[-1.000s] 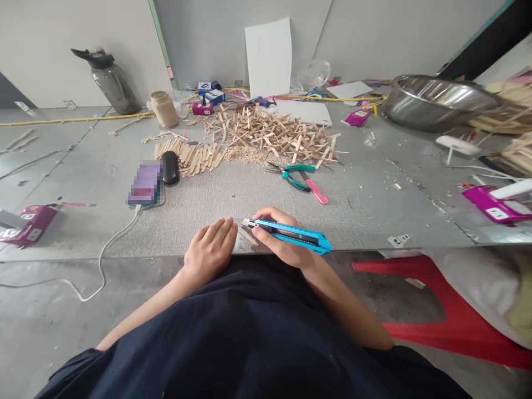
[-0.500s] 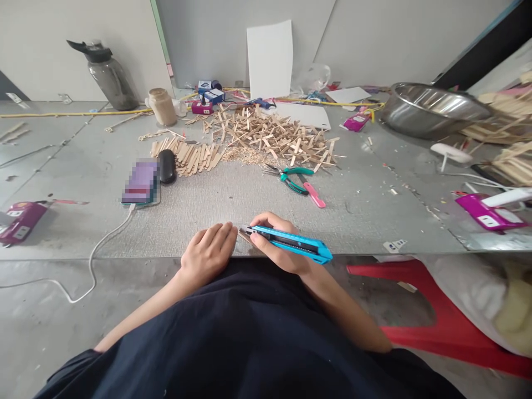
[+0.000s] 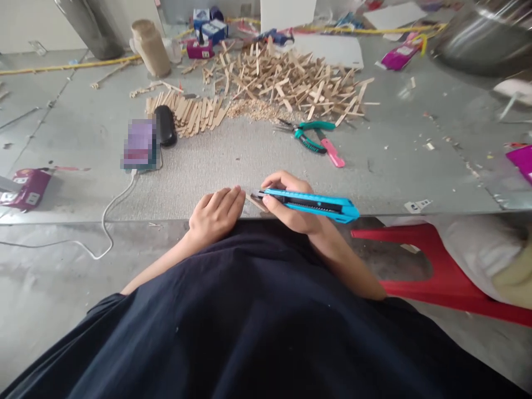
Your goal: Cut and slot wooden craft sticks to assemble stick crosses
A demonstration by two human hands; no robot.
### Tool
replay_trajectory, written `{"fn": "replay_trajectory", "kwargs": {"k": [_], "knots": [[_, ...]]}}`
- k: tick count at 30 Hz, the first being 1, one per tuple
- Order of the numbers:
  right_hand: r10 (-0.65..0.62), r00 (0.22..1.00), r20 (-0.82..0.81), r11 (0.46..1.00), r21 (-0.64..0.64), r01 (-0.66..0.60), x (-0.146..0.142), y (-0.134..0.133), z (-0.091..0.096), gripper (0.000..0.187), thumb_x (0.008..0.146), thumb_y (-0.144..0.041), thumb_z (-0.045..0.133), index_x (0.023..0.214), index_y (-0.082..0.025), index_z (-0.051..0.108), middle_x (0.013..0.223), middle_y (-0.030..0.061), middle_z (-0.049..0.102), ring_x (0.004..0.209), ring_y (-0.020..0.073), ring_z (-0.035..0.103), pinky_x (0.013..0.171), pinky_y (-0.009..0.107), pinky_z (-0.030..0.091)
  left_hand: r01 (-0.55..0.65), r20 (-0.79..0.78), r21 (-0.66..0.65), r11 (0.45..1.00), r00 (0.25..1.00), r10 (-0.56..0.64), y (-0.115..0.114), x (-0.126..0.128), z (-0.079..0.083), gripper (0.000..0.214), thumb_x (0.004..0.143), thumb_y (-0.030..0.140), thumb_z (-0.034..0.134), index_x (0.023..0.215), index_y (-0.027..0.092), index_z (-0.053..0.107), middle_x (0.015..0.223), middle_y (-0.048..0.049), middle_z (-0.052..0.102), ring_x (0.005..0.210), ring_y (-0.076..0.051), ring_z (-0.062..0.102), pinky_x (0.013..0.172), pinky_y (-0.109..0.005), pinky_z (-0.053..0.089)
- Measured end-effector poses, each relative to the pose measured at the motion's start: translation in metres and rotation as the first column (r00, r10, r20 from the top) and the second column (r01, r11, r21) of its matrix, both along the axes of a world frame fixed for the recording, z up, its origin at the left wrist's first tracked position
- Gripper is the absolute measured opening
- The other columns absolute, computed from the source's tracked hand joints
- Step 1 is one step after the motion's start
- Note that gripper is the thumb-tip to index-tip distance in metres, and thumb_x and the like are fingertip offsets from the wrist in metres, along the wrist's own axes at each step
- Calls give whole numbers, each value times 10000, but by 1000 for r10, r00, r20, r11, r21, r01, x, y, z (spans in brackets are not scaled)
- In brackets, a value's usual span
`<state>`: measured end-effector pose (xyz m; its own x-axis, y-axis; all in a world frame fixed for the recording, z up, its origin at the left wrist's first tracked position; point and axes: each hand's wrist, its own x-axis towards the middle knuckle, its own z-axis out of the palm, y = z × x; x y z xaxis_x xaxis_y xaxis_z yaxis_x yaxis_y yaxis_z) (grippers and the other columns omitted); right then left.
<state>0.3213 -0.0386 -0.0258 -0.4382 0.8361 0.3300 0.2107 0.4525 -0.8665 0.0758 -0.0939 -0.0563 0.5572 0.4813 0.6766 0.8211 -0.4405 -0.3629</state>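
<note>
My right hand [image 3: 288, 202] grips a blue utility knife [image 3: 311, 204] at the front of the table. The knife's short blade points left, just over a thin wooden craft stick [image 3: 255, 201]. My left hand [image 3: 218, 210] rests on the table edge, fingers pressed together, with its fingertips at the stick's left end. Part of the stick is hidden beneath both hands. Beyond them lie green-handled pliers [image 3: 311, 137] and a tool with a pink handle [image 3: 332, 153]. A row of craft sticks [image 3: 195, 115] is further back.
A large heap of loose sticks [image 3: 286, 83] and wood shavings [image 3: 255, 110] cover the back middle. At left are a phone [image 3: 141, 144] on a cable, a black case [image 3: 165, 126] and a jar [image 3: 150, 49]. A metal bowl [image 3: 477, 44] stands back right; a red stool [image 3: 449, 260] is below the edge.
The camera has tipped downward, so the table sits higher in view. The knife lies more level, and its blade is slightly further right of my left fingertips.
</note>
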Motion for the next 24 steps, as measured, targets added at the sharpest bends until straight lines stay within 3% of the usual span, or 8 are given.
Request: {"fn": "replay_trajectory", "kwargs": {"k": [19,24], "knots": [[47,998,46,971,233,-56,0,-2,1,71,975,-292,734,1011,-231,737,800,-36,746,656,129,640,672,292,503,21,59,-9,1000,998,-20,0,4,-6,267,1117,148,589,1304,137,780,1275,-73,916,1074,-224,846,804,-393,508],[48,998,47,958,282,-60,0,-1,-4,80,999,-272,723,1031,-223,778,858,-17,799,705,135,706,701,281,534,41,117,-101,994,993,-29,0,2,-14,324,1163,238,554,1411,164,748,1364,-110,891,1156,-250,839,849,-407,493]]}}
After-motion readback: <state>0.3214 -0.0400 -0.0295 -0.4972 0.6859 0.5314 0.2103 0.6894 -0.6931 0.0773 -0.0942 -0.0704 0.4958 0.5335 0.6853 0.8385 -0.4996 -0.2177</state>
